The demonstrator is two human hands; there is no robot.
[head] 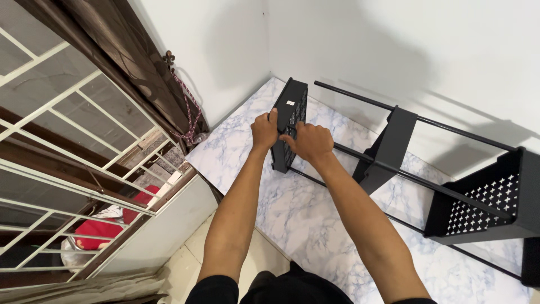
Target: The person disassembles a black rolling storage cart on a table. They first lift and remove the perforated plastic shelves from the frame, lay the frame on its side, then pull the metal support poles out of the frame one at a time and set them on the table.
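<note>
The black rack (427,169) runs off frame at right. Both hands, left (264,129) and right (308,142), outstretched, clamp its perforated end panel (288,121), fingertips hidden.

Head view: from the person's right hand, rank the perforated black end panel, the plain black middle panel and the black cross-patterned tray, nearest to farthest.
1. Perforated black end panel, under the right hand.
2. Plain black middle panel, to its right.
3. Black cross-patterned tray, far right.
</note>
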